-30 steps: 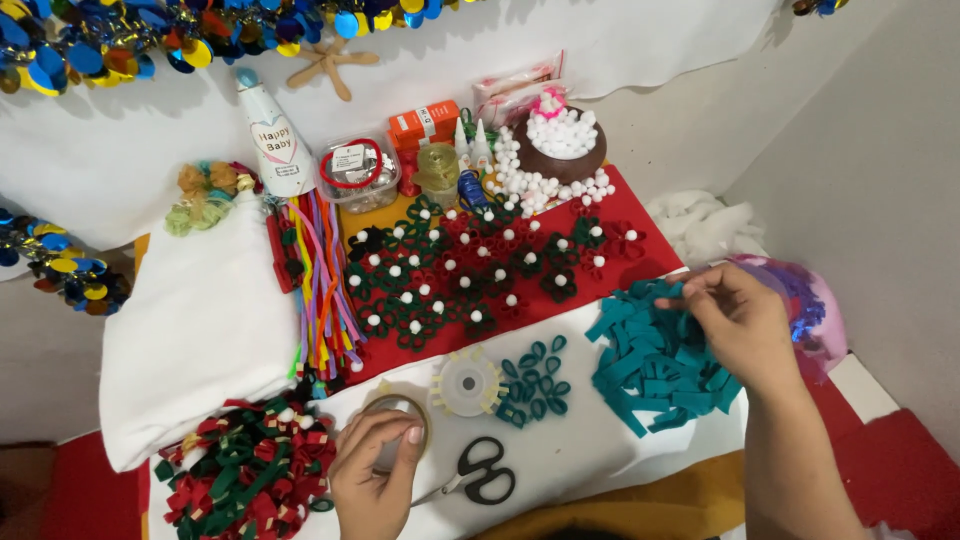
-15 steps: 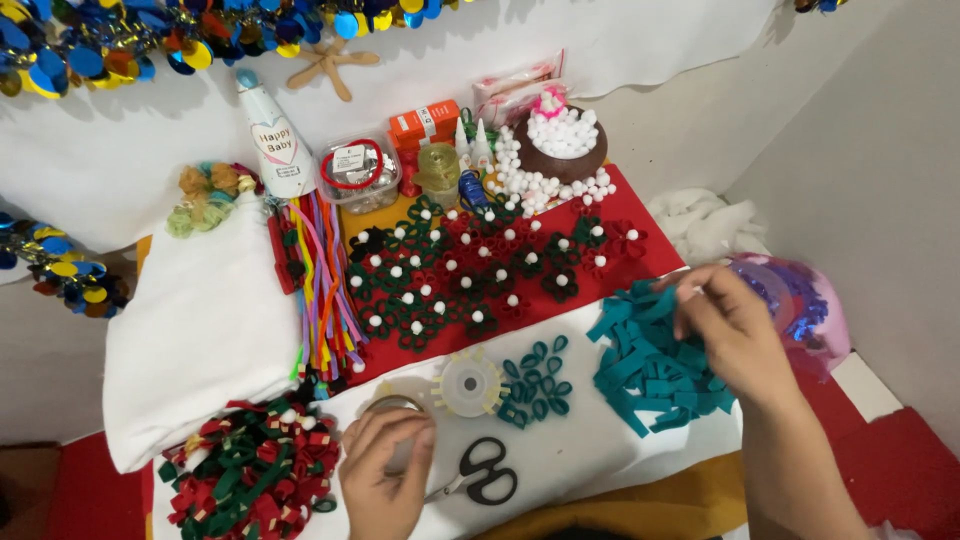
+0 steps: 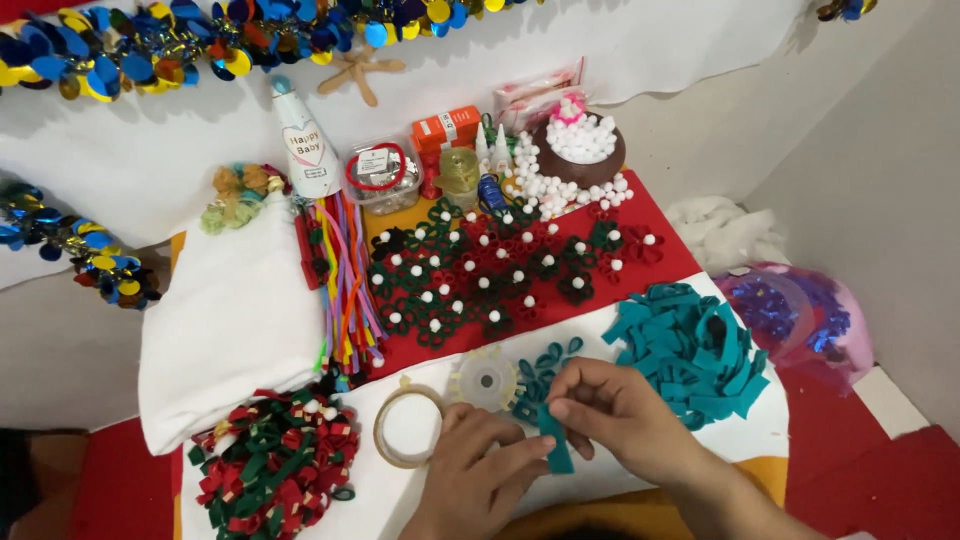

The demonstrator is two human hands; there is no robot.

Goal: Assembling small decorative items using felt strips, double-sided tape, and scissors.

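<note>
Teal felt strip (image 3: pixel 556 447) sits pinched between both hands: the right hand (image 3: pixel 615 410) grips its top, the left hand (image 3: pixel 480 470) closes on it from below, at six o'clock on the white sheet (image 3: pixel 420 500). A clean fold probably wants the ends kept flush and the pinch firm. Tape ring (image 3: pixel 405 428) lies at nine o'clock of the hands, more teal strips (image 3: pixel 690 350) at two. At twelve, a brown bowl (image 3: pixel 580 165) brims with white pompoms; a clear tub (image 3: pixel 380 180) holds something red.

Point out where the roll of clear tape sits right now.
In the head view, the roll of clear tape lies flat on the white sheet at lower centre, just left of the left hand, beside the round plastic spool.
</note>
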